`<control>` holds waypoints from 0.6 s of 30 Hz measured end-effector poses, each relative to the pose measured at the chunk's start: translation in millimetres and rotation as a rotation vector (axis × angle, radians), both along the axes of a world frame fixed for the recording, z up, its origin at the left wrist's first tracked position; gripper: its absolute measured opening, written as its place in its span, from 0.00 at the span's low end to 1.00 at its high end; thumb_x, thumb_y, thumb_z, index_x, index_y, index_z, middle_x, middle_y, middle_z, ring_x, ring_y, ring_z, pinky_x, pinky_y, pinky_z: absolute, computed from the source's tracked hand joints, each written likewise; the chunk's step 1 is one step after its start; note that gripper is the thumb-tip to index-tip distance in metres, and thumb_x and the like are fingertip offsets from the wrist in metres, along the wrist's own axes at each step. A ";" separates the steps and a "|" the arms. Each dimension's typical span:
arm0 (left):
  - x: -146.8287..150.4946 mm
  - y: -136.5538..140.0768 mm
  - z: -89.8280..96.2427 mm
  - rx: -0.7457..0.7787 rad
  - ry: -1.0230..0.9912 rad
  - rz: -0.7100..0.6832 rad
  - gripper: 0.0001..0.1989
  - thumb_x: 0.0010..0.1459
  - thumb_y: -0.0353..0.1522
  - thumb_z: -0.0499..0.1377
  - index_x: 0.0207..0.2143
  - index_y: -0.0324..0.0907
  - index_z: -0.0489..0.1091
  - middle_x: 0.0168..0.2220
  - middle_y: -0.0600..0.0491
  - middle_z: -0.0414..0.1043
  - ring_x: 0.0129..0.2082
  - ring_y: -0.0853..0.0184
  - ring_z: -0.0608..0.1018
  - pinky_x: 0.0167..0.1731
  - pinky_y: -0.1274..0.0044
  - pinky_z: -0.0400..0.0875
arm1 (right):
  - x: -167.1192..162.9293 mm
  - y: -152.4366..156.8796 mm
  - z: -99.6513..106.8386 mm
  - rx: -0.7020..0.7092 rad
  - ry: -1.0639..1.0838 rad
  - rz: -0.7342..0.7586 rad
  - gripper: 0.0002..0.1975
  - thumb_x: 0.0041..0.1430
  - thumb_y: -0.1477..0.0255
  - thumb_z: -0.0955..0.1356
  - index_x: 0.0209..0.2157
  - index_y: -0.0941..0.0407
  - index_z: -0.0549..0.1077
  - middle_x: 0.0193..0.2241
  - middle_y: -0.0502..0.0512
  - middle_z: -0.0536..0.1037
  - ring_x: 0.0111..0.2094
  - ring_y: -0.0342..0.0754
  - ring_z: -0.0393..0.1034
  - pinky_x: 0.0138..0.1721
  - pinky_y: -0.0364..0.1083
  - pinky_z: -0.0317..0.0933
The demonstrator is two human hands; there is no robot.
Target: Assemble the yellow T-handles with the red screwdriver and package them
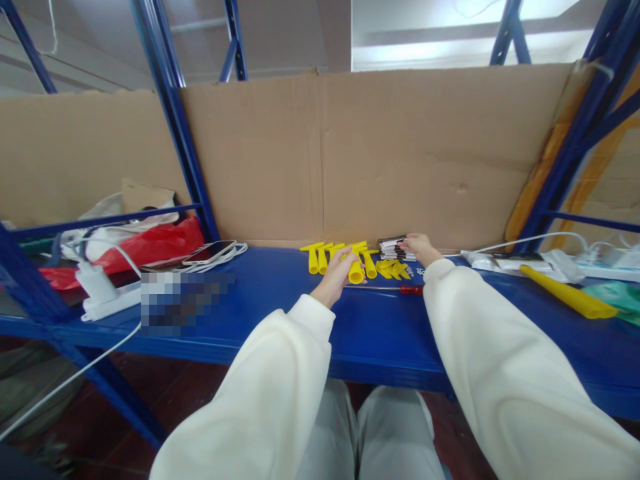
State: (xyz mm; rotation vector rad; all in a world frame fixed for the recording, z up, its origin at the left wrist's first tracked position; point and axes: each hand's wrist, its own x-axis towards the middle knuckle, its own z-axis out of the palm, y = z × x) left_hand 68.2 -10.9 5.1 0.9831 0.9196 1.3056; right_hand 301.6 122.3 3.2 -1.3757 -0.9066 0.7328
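1. The left hand is grasping a yellow tube-ended piece, its fingers curling round the stem while the round end is facing the person.
2. The right hand is touching a stack of black-and-white packs; whether its fingertips are pinching one, I cannot tell.
3. Similar yellow pieces are lying just beside the left fingers, on both sides, and small flat yellow parts are lying between both hands' fingers.
4. A red-handled screwdriver is lying nearer the person than either hand's fingers.
5. Working well is probably meaning a light, steady left grip, with right fingertips staying gentle so the stack isn't toppling.
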 end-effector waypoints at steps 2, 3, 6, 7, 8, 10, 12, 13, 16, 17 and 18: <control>-0.2 0.5 -0.2 0.000 -0.003 -0.005 0.26 0.56 0.27 0.61 0.57 0.41 0.64 0.29 0.52 0.75 0.20 0.69 0.77 0.24 0.74 0.78 | -1.8 1.8 0.4 -0.040 -0.024 -0.014 0.19 0.57 0.84 0.68 0.50 0.59 0.69 0.28 0.54 0.76 0.27 0.44 0.77 0.27 0.38 0.71; -0.2 0.6 -0.1 -0.001 -0.006 -0.006 0.26 0.56 0.27 0.62 0.57 0.42 0.64 0.30 0.52 0.75 0.21 0.69 0.77 0.24 0.74 0.78 | -2.6 2.9 0.5 -0.058 -0.039 -0.017 0.20 0.57 0.83 0.68 0.52 0.61 0.69 0.28 0.56 0.77 0.26 0.45 0.77 0.25 0.39 0.71; -0.2 0.5 0.3 -0.005 -0.014 -0.004 0.25 0.56 0.27 0.61 0.57 0.42 0.64 0.31 0.51 0.76 0.23 0.67 0.79 0.25 0.75 0.78 | -3.5 6.3 0.3 -0.093 -0.087 -0.020 0.27 0.58 0.79 0.69 0.59 0.64 0.65 0.29 0.59 0.78 0.24 0.46 0.75 0.20 0.39 0.69; -0.1 0.3 0.5 -0.006 -0.016 -0.004 0.25 0.56 0.26 0.61 0.57 0.42 0.64 0.32 0.51 0.76 0.24 0.67 0.79 0.25 0.75 0.78 | -3.4 7.1 0.1 -0.099 -0.102 -0.021 0.30 0.57 0.78 0.70 0.61 0.65 0.63 0.30 0.60 0.78 0.24 0.45 0.75 0.19 0.39 0.68; 0.1 -0.1 0.7 -0.005 -0.016 -0.006 0.25 0.56 0.26 0.60 0.56 0.42 0.65 0.32 0.51 0.76 0.24 0.67 0.80 0.25 0.75 0.78 | -3.1 7.5 -0.2 -0.103 -0.117 -0.021 0.32 0.56 0.76 0.71 0.62 0.65 0.62 0.31 0.61 0.78 0.23 0.45 0.74 0.19 0.39 0.68; 0.5 -0.9 1.1 -0.004 -0.017 -0.005 0.24 0.56 0.25 0.59 0.56 0.41 0.65 0.32 0.51 0.76 0.25 0.67 0.80 0.25 0.75 0.78 | -2.5 7.0 -0.7 -0.116 -0.145 -0.015 0.36 0.55 0.74 0.73 0.63 0.64 0.62 0.33 0.62 0.79 0.21 0.43 0.73 0.18 0.39 0.67; 0.8 -1.7 1.5 -0.004 -0.017 -0.003 0.24 0.56 0.25 0.59 0.56 0.41 0.65 0.32 0.50 0.76 0.25 0.67 0.80 0.26 0.74 0.78 | -2.2 4.6 -0.9 -0.133 -0.169 0.003 0.36 0.55 0.73 0.73 0.64 0.63 0.62 0.36 0.64 0.79 0.20 0.42 0.71 0.17 0.39 0.66; 0.9 -1.9 1.6 -0.004 -0.018 -0.003 0.24 0.56 0.25 0.59 0.55 0.42 0.65 0.32 0.50 0.76 0.24 0.67 0.79 0.26 0.75 0.78 | -2.1 3.0 -0.8 -0.142 -0.178 0.014 0.35 0.56 0.73 0.72 0.64 0.62 0.62 0.38 0.65 0.79 0.20 0.41 0.70 0.16 0.39 0.66; 0.8 -2.1 1.9 -0.003 -0.029 -0.012 0.24 0.55 0.25 0.59 0.55 0.42 0.65 0.33 0.50 0.76 0.22 0.69 0.78 0.25 0.75 0.78 | -0.8 -1.8 -0.2 -0.160 -0.203 0.061 0.37 0.58 0.73 0.71 0.67 0.58 0.58 0.44 0.66 0.78 0.20 0.39 0.69 0.17 0.39 0.65; 0.5 -1.9 2.1 -0.004 -0.035 -0.016 0.24 0.55 0.25 0.60 0.56 0.42 0.65 0.33 0.50 0.76 0.22 0.70 0.77 0.25 0.75 0.78 | 0.3 -2.7 -0.2 -0.164 -0.211 0.077 0.38 0.58 0.74 0.70 0.68 0.56 0.56 0.46 0.66 0.78 0.20 0.39 0.69 0.17 0.39 0.65; 0.1 -1.8 2.4 -0.008 -0.041 -0.021 0.25 0.55 0.26 0.60 0.56 0.42 0.65 0.34 0.50 0.77 0.20 0.70 0.77 0.24 0.75 0.77 | 2.0 -3.1 -0.3 -0.168 -0.220 0.089 0.39 0.59 0.73 0.69 0.69 0.54 0.54 0.47 0.65 0.77 0.21 0.39 0.69 0.18 0.39 0.65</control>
